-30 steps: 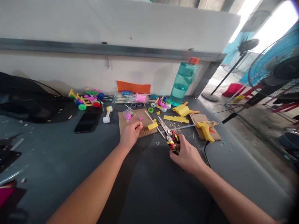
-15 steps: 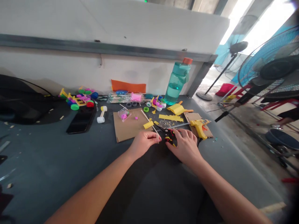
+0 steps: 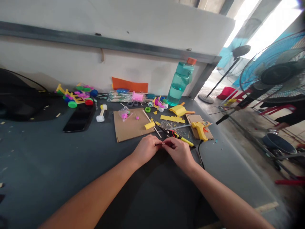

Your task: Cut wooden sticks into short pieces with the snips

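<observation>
Near the front middle of the table, my left hand (image 3: 148,147) and my right hand (image 3: 177,149) meet at the fingertips. Both are closed in a pinch around a small pale piece (image 3: 163,143), mostly hidden by the fingers, its kind unclear. Just beyond the fingers lie cutting pliers (image 3: 171,133) with black and yellow handles. A thin pale stick (image 3: 150,121) lies slantwise over the cardboard sheet (image 3: 127,129), next to a small yellow piece (image 3: 149,125). To the right, a yellow glue gun (image 3: 200,129) rests on a smaller cardboard piece (image 3: 190,120).
A teal water bottle (image 3: 179,84) stands at the back by the white panel. Leftward are a black phone (image 3: 79,119), a white-wheeled axle (image 3: 102,113) and colourful wheeled toys (image 3: 77,96). Yellow strips (image 3: 172,119) and scraps lie behind the pliers. A person's hand and fans (image 3: 274,74) are beyond the right edge.
My right hand has left the pliers' handles and moved left to meet my left hand in a pinch. The pliers now lie free on the table. The view has shifted slightly.
</observation>
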Demonstrator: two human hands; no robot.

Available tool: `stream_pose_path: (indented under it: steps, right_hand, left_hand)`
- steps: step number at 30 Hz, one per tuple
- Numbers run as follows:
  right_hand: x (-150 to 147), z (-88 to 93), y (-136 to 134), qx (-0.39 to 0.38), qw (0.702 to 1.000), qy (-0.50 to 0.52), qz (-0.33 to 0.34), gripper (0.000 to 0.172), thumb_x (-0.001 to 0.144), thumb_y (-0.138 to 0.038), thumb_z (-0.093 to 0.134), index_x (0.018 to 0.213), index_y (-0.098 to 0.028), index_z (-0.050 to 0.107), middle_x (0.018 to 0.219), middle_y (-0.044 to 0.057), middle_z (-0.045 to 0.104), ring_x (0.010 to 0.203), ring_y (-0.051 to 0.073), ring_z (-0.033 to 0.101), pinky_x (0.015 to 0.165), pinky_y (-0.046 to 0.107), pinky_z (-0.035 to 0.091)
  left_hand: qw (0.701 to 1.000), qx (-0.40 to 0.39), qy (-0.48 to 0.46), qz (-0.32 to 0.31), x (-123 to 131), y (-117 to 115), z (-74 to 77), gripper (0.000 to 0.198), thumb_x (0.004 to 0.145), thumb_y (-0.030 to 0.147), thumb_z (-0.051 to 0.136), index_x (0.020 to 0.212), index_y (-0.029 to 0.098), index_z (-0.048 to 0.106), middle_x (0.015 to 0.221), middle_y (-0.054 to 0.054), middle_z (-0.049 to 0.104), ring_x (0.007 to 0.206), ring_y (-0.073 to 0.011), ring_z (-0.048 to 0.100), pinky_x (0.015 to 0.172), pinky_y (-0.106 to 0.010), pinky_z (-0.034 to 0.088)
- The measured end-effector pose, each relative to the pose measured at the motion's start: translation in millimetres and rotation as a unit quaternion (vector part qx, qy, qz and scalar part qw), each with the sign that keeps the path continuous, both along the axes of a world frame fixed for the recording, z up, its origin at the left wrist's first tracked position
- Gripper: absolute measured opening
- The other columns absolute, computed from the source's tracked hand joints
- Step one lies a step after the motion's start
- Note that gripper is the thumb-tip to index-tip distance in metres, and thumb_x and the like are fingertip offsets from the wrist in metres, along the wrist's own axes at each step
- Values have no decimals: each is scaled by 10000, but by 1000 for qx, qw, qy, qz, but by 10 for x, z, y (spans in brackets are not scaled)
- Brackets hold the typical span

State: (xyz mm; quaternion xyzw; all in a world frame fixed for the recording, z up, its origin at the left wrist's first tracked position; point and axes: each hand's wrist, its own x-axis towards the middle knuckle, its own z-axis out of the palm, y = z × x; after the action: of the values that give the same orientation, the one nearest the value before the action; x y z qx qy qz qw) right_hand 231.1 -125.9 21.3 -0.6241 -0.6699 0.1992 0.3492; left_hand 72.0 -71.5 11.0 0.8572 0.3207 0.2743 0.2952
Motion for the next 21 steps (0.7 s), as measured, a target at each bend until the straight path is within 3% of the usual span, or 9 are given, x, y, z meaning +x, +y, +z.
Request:
stream_pose_path:
  steps: [10,21]
  right_hand:
    - [11,-38,6,-8,1000,19,-4,73,756,-231,592,780,-229,660,734,-14,672,674,151,621,624,240,458]
    - [22,-30,-4,45,998,-29,28,93,768,-218,568,788,-227,658,748,-6,666,690,149,611,647,243,457]
  left_hand:
    - [998,59,3,-31,6,19,-53,129,827,202,573,795,193,698,771,-5,676,750,-141,557,703,-247,421]
    - [996,86,8,-39,-7,24,-88,146,823,136,552,765,169,682,762,-12,667,758,-144,546,704,-248,421]
